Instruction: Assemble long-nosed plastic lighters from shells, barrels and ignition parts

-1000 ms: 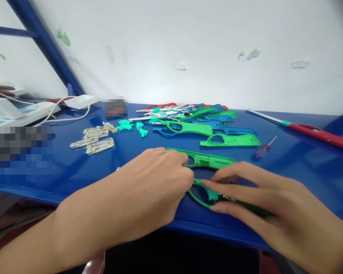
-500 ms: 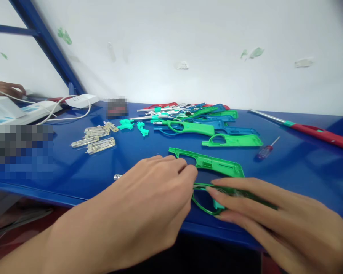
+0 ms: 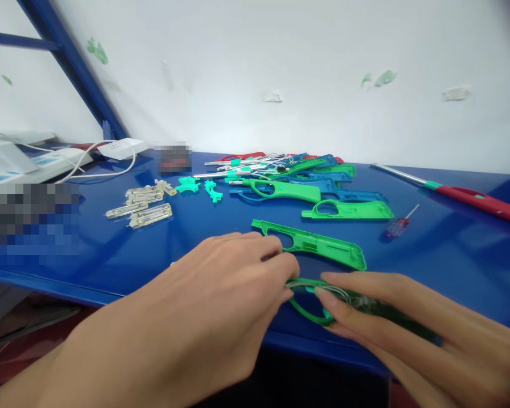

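While fingers (image 3: pixel 368 280) obscure a casing (image 3: pixel 306 314), shells (image 3: pixel 329 250) lie beyond.

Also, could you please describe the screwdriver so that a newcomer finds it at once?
On the blue table, look right to the long red lighter. The screwdriver lies left of its red end. Unlike the bright green shell to its left, it has a thin metal shaft and translucent purplish handle.
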The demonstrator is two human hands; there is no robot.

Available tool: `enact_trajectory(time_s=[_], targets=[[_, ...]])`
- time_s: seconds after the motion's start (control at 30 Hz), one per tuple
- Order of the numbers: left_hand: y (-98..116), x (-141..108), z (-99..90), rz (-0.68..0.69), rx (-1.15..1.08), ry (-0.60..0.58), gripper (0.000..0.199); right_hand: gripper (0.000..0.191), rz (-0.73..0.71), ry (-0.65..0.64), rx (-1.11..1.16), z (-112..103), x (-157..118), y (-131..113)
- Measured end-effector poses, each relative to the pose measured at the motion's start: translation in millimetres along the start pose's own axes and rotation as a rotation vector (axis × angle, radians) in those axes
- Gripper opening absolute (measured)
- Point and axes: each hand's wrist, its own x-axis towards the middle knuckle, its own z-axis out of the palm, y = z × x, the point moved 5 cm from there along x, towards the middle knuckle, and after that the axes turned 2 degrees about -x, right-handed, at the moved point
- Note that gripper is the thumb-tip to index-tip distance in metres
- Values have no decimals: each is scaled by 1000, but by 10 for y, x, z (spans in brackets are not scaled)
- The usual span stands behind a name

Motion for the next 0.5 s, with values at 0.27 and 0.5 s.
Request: enact_trajectory(time_s=[0.27,0.5], targets=[[-129,59,34,-110,-295,-27,19,57,157,14,104,-7,-19,-13],[-179,98,10,-114,-311,-26,21,46,70,30,86,-42,35,-35]])
